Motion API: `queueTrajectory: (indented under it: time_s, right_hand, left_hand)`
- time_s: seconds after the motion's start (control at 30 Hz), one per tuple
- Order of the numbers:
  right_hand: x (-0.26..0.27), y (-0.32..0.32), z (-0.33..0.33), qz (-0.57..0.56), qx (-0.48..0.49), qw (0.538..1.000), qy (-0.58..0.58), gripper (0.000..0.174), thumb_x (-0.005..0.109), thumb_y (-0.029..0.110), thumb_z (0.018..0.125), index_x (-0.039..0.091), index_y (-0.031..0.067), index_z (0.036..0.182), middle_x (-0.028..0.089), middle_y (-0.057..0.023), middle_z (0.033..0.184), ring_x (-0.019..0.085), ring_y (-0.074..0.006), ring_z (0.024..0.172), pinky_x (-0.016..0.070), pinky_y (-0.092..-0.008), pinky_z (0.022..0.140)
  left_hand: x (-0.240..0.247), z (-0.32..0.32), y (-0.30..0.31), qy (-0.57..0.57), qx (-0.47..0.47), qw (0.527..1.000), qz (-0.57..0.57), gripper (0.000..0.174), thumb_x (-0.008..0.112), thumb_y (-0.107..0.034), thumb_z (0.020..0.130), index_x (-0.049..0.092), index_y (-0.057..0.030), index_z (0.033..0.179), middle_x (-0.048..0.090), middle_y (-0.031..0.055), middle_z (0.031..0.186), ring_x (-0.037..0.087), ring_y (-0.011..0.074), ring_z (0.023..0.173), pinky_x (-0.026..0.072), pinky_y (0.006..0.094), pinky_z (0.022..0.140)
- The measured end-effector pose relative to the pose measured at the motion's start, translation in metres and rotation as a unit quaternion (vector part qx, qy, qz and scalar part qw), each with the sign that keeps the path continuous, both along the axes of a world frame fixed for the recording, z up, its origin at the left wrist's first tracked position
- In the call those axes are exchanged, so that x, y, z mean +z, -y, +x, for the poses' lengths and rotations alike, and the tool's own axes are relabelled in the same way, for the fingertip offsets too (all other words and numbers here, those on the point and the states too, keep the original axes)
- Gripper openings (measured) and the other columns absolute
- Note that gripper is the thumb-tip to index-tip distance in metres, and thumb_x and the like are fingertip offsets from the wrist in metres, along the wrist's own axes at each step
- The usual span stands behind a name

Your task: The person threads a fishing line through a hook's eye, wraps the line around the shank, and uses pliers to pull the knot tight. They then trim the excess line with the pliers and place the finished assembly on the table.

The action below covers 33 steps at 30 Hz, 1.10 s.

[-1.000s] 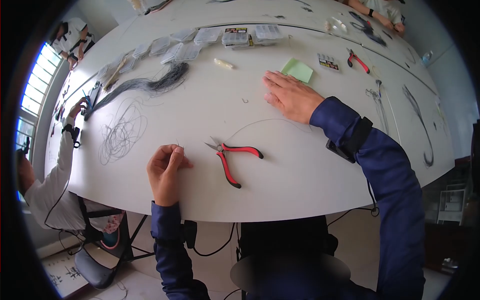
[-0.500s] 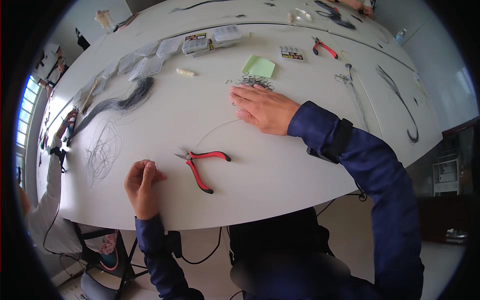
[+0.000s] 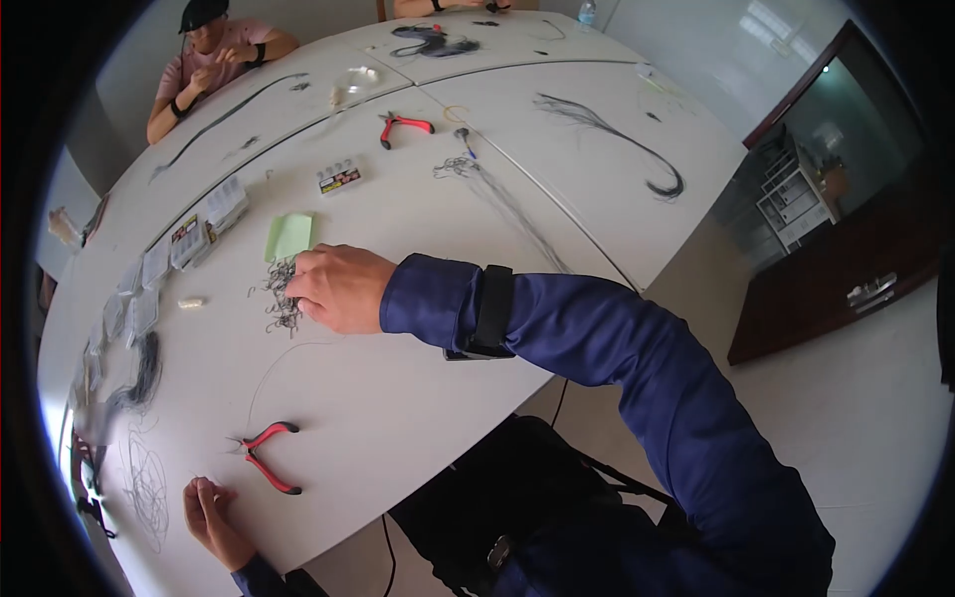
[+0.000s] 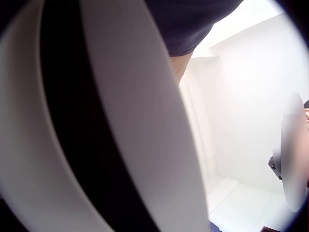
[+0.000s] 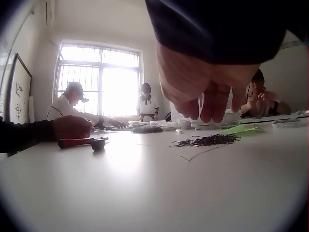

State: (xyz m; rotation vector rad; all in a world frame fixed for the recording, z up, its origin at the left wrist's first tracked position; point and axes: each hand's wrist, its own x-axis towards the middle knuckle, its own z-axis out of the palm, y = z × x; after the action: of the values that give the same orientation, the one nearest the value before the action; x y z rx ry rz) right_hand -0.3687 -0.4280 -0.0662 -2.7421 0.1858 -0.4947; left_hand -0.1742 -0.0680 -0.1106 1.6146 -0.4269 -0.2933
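Note:
Near the table's front edge, my left hand (image 3: 211,519) pinches something thin, like fishing line, between thumb and fingers; it is too small to tell exactly. My right hand (image 3: 343,289) is at a pile of dark fish hooks (image 3: 282,310), partly covering it from above in the head view. In the right wrist view its fingers (image 5: 208,104) hang down loosely over the hooks. Red-handled pliers (image 3: 269,460) lie spread on the table by my left hand. The left wrist view shows mostly a blurred white surface and a dark band.
A green paper (image 3: 290,237) lies just beyond the hooks. Behind are a hook box (image 3: 338,177), more pliers (image 3: 406,127) and clear plastic boxes (image 3: 227,204). Tangled line (image 3: 147,488) is at left, and a bundle of lines with hooks (image 3: 507,204) at right. Another person (image 3: 224,60) sits across.
The head view has swung to the right. My right hand has lifted from lying flat, its fingers now bent at the hooks, and more of the pile shows. My left hand keeps its pinch.

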Motion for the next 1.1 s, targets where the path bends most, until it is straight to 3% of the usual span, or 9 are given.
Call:
queueTrajectory:
  time_s: [0.13, 0.23, 0.37, 0.43, 0.63, 0.8, 0.9, 0.97, 1.1]
  right_hand:
    - [0.006, -0.003, -0.062, -0.025, -0.062, 0.997, -0.038, 0.026, 0.055, 0.014, 0.091, 0.061, 0.0015, 0.113, 0.059, -0.0185, 0.115, 0.058, -0.0338, 0.107, 0.0462, -0.0416, 0.096]
    - [0.009, 0.002, -0.125, 0.086, -0.086, 0.992, -0.035, 0.041, 0.055, 0.013, 0.093, 0.053, -0.0033, 0.13, 0.053, -0.0212, 0.13, 0.052, -0.0364, 0.12, 0.0421, -0.0421, 0.104]
    - [0.025, -0.002, -0.203, 0.116, -0.14, 0.982, 0.051, 0.031, 0.057, 0.011, 0.094, 0.06, -0.0029, 0.121, 0.061, -0.0196, 0.119, 0.059, -0.034, 0.111, 0.0463, -0.0382, 0.097]
    - [0.034, -0.026, -0.234, 0.25, -0.207, 0.945, 0.049, 0.026, 0.053, 0.014, 0.099, 0.063, 0.0003, 0.119, 0.063, -0.0124, 0.114, 0.061, -0.0229, 0.106, 0.0468, -0.0324, 0.091]
    - [0.0, -0.076, -0.301, 0.443, -0.226, 0.864, -0.08, 0.023, 0.054, 0.015, 0.099, 0.065, 0.0003, 0.112, 0.063, -0.0062, 0.099, 0.06, -0.0131, 0.089, 0.048, -0.0274, 0.076]
    - [-0.052, -0.081, -0.33, 0.535, -0.26, 0.795, -0.118, 0.018, 0.055, 0.014, 0.098, 0.066, 0.0004, 0.102, 0.068, -0.0064, 0.091, 0.062, -0.0123, 0.081, 0.0492, -0.0268, 0.07]
    - [-0.147, -0.076, -0.371, 0.473, -0.211, 0.829, -0.21, 0.022, 0.061, 0.02, 0.094, 0.065, -0.0003, 0.101, 0.069, -0.0081, 0.093, 0.066, -0.0176, 0.08, 0.0527, -0.0303, 0.066]
    - [-0.188, -0.074, -0.382, 0.536, -0.28, 0.726, -0.327, 0.042, 0.066, 0.027, 0.09, 0.059, 0.0022, 0.123, 0.069, -0.0139, 0.099, 0.068, -0.0214, 0.08, 0.0566, -0.0323, 0.064]
    - [-0.245, -0.079, -0.387, 0.52, -0.298, 0.666, -0.444, 0.076, 0.069, 0.034, 0.087, 0.034, 0.0067, 0.148, 0.061, -0.0222, 0.12, 0.068, -0.0234, 0.081, 0.0605, -0.0324, 0.067]
  left_hand:
    - [-0.001, 0.003, -0.002, -0.018, 0.009, 1.0, -0.009, 0.013, 0.06, -0.017, 0.098, 0.059, -0.0045, 0.096, 0.056, 0.0007, 0.082, 0.053, 0.008, 0.072, 0.047, 0.0239, 0.066]
    - [0.003, 0.002, -0.002, -0.002, -0.004, 0.999, -0.032, 0.013, 0.059, -0.017, 0.098, 0.06, -0.0044, 0.097, 0.056, 0.0017, 0.083, 0.055, 0.0092, 0.075, 0.0506, 0.0253, 0.067]
    - [0.03, -0.019, 0.001, 0.037, -0.001, 0.997, -0.062, 0.016, 0.058, -0.014, 0.097, 0.061, 0.0013, 0.1, 0.059, 0.0059, 0.084, 0.06, 0.0141, 0.077, 0.056, 0.0316, 0.069]
    - [0.035, -0.026, 0.002, -0.003, -0.003, 0.995, -0.1, 0.017, 0.057, -0.012, 0.098, 0.062, 0.0032, 0.103, 0.061, 0.0087, 0.085, 0.063, 0.0177, 0.079, 0.0575, 0.0345, 0.07]
    - [0.031, -0.064, 0.019, -0.025, -0.011, 0.993, -0.114, 0.012, 0.058, -0.012, 0.097, 0.063, -0.0005, 0.097, 0.064, 0.0072, 0.086, 0.065, 0.0174, 0.077, 0.0577, 0.0353, 0.071]
    - [0.011, -0.058, 0.015, -0.016, 0.006, 0.996, -0.083, 0.011, 0.059, -0.012, 0.097, 0.062, -0.0015, 0.098, 0.064, 0.0064, 0.089, 0.064, 0.0161, 0.08, 0.0572, 0.0332, 0.072]
    - [0.002, -0.054, 0.015, -0.025, 0.01, 0.996, -0.09, 0.012, 0.059, -0.013, 0.097, 0.062, -0.0016, 0.098, 0.063, 0.0059, 0.089, 0.063, 0.017, 0.081, 0.0542, 0.0339, 0.075]
    - [0.002, -0.053, 0.014, -0.019, 0.008, 0.997, -0.08, 0.013, 0.058, -0.014, 0.098, 0.061, -0.0015, 0.099, 0.062, 0.006, 0.088, 0.06, 0.0177, 0.083, 0.0512, 0.0356, 0.078]
    - [0.002, -0.049, 0.01, -0.054, 0.001, 0.995, -0.089, 0.015, 0.058, -0.016, 0.098, 0.061, -0.0015, 0.1, 0.061, 0.0057, 0.089, 0.058, 0.0172, 0.084, 0.0493, 0.0335, 0.079]
